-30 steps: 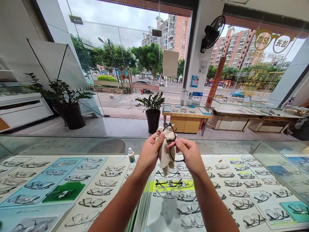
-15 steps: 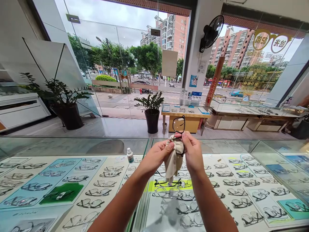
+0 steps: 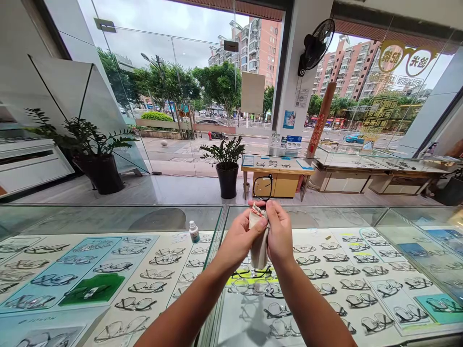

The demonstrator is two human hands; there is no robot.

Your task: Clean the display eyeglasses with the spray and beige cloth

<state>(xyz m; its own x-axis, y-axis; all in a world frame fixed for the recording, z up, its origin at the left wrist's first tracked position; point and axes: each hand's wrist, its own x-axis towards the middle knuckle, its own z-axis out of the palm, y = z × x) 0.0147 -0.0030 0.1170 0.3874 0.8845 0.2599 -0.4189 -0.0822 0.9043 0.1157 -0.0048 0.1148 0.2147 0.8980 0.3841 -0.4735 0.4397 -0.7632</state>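
A pair of black-framed glasses (image 3: 263,187) is held up above the glass counter, one lens upright and clear to see. Wrapped around its lower part is a beige cloth (image 3: 259,250) that hangs down between my hands. My left hand (image 3: 243,236) pinches the cloth, thumb pressed against it, over the covered part of the frame. With closed fingers, my right hand (image 3: 279,231) grips the frame just below the visible lens, beside the cloth. The other lens and the temples are hidden by cloth and fingers. A small white-capped bottle (image 3: 194,232) stands on the counter, left of my hands.
Beneath the glass counter top (image 3: 195,212) lie rows of eyeglasses (image 3: 133,303) and a green display piece (image 3: 92,289). Beyond the counter stand a potted plant (image 3: 227,180), a wooden display table (image 3: 278,168) and more showcases (image 3: 343,180). A fan (image 3: 316,46) hangs on the pillar.
Both hands have drawn closer together, the right one moving left. The glasses have shifted slightly left and the cloth now covers the lower lens area. The bottle has not moved.
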